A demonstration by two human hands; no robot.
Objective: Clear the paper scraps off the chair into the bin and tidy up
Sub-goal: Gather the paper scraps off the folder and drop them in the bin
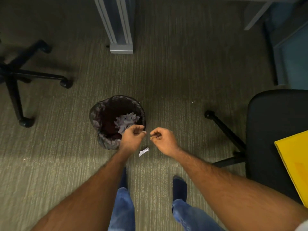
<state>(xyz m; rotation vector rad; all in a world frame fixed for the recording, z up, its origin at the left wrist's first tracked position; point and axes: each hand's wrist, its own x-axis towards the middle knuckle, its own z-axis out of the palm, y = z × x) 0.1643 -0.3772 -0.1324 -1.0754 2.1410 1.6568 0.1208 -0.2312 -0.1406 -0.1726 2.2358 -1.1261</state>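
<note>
Paper scraps (127,122) lie in a pale heap at the bottom of the bin (100,117), a small round container lined with a dark plastic bag, standing on the carpeted floor (175,72) in the middle of the view. One further white scrap (143,151) appears just beside the bin's near rim, between the two wrists; whether it rests on the carpet or is in the air cannot be told.

The left hand (133,135) is held above the near edge of the bin, fingers curled inward with the tips pinched together; something small and pale shows at the fingertips, too small to identify. The right hand (164,139) is held just beside it, to the right of the bin, its fingers likewise curled and pinched; whether it holds anything cannot be told. The two hands are near one another but apart.

The chair (270,130), with a black seat and black wheeled legs, stands at the right edge of the view, well apart from the bin. A yellow folder (295,160) lies on its seat. A second chair base (15,75) stands at the left, and a grey desk leg (120,30) rises beyond the bin. The person's blue jeans (123,210) and dark socks (179,187) occupy the bottom of the view.
</note>
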